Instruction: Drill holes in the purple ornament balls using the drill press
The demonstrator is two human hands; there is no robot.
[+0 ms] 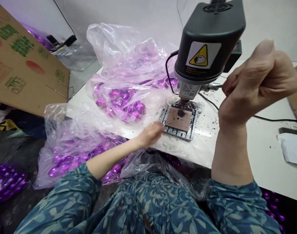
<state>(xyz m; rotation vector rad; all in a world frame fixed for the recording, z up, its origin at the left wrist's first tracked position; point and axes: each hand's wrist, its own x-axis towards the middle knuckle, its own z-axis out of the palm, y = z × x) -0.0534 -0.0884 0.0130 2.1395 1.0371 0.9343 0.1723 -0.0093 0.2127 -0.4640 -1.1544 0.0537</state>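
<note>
A black bench drill press [210, 42] with a yellow warning label stands over the table. My right hand [258, 78] is wrapped round its feed lever [215, 86], on the right side of the machine. Under the chuck [184, 101], a brown square board [179, 118] with a small dark hole rests on the slotted metal base [185, 135]. Dark shavings lie on the board and about the base. My left hand [152, 134] is closed beside the base's left edge. Whatever its fingers hold, if anything, is hidden.
Clear plastic bags of shiny purple balls [125, 102] lie left of the drill press. Another bag [75, 159] hangs by the table's front edge. A printed cardboard box [29, 61] stands far left. A black cable [272, 119] and a white packet [291, 148] are at right.
</note>
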